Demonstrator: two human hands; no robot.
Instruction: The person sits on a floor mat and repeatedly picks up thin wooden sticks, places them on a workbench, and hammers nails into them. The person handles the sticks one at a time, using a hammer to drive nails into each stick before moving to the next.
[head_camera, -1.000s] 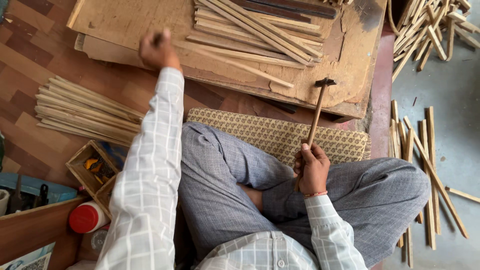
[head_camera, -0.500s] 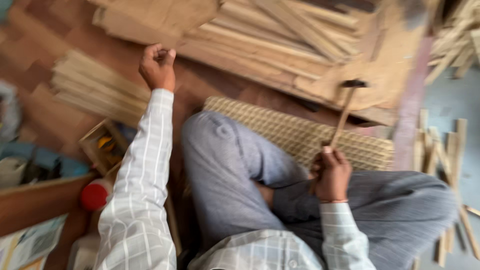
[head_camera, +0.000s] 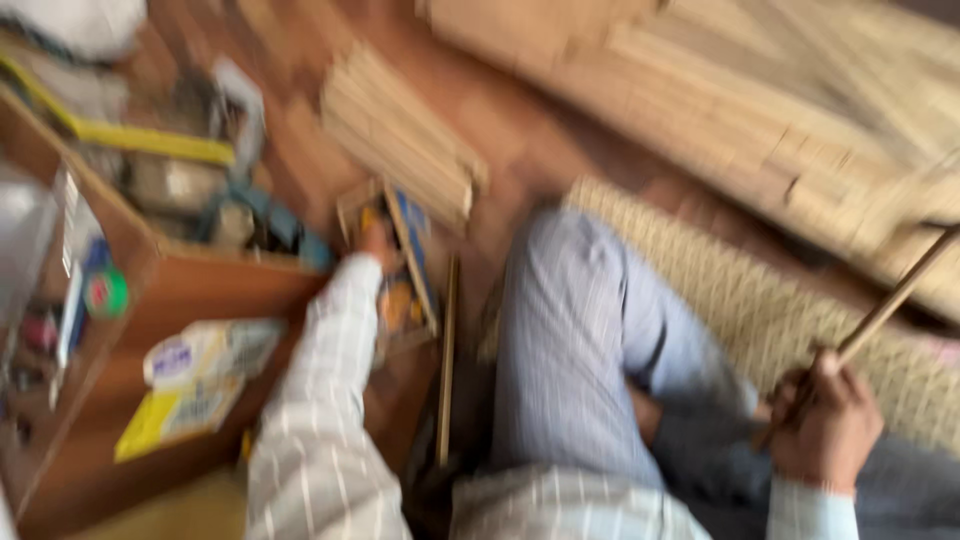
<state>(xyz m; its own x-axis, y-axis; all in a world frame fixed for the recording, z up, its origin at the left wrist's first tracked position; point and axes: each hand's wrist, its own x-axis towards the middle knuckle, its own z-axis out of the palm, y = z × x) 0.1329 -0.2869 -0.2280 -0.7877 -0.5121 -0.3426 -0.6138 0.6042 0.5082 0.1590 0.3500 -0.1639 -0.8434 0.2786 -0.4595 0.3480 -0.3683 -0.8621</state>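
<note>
The view is strongly blurred. My right hand (head_camera: 825, 425) rests on my right knee and grips the wooden handle of a hammer (head_camera: 895, 300), which slants up to the right edge with its head out of sight. My left hand (head_camera: 378, 240) is stretched out to the left and sits at a small open wooden box (head_camera: 395, 265) holding small colourful things. Whether its fingers hold anything cannot be made out. I sit cross-legged in grey trousers and a checked shirt.
A bundle of thin wooden strips (head_camera: 400, 135) lies just beyond the box. A woven mat (head_camera: 730, 290) lies under my legs, with a wooden board and more strips (head_camera: 760, 110) beyond it. At the left stands a brown wooden crate (head_camera: 190, 300) with packets and tools.
My head has turned left, so the crate and box now fill the left side. My left hand has come down from the board's edge to the small wooden box. The right hand keeps the hammer.
</note>
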